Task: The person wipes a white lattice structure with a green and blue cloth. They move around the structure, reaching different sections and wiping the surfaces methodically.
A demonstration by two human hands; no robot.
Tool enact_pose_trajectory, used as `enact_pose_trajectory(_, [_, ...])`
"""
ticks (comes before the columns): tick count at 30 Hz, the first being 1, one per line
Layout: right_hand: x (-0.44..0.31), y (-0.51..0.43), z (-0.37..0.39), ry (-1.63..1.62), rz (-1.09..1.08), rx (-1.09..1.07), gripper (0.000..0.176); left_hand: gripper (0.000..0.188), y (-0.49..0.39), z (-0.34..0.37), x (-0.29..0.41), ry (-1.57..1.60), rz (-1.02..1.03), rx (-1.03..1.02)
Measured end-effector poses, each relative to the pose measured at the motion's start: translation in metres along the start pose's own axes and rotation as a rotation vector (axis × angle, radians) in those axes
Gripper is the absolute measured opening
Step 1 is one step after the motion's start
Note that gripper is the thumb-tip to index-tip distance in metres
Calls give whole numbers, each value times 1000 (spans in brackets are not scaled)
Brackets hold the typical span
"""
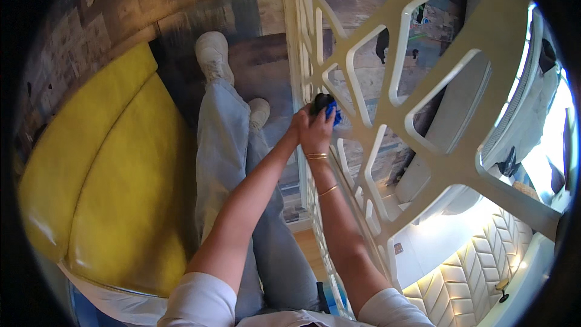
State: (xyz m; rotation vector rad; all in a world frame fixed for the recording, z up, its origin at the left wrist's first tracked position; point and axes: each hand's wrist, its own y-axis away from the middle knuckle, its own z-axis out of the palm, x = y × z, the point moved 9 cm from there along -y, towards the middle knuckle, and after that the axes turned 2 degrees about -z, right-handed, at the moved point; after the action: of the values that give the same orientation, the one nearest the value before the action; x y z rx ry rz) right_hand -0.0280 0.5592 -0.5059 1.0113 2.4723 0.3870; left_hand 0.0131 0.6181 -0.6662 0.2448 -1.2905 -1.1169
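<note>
My right hand (317,135), with thin bangles at the wrist and forearm, grips a crumpled blue cloth (335,112). A dark object (322,100) sits against the cloth at the fingertips; its kind is too blurred to tell. Pressed close beside it is my left hand (299,122), its fingers mostly hidden, so what it holds cannot be made out. Both hands are at the edge of a cream lattice partition (383,72) with angular cut-outs, near its narrow upright frame (290,54).
A yellow padded seat (127,177) stands on the left. Below are my legs in jeans (222,145) and pale shoes (213,54) on patchwork wood-look flooring (140,0). Through the lattice show a lit quilted panel (472,259) and a bright window (549,141).
</note>
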Motion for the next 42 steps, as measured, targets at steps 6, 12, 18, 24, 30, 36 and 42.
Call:
enact_pose_trajectory(6, [39, -33, 30, 146, 36, -93, 67, 36, -17, 16, 26, 333, -161, -82])
enact_pose_trajectory(12, [21, -46, 40, -3, 69, -190, 63, 29, -18, -5, 13, 537, -153, 149])
enact_pose_trajectory(18, [-24, -21, -5, -224, -83, -18, 64, 28, -14, -19, 64, 303, -59, 139])
enact_pose_trajectory(24, [-19, -50, -1, -320, 38, 78, 58, 27, -45, -33, 115, -195, 123, 247])
enact_pose_trajectory(30, [4, -51, 38, -466, 126, -181, 64, 28, -28, -56, 111, -262, 37, 241])
enact_pose_trajectory(36, [-53, -37, 0, -418, 70, -77, 61, 25, 0, -73, 143, -131, 62, 280])
enact_pose_trajectory(42, [-95, -63, -64, -720, 150, 105, 52, 22, 35, -76, 281, -158, 185, 337])
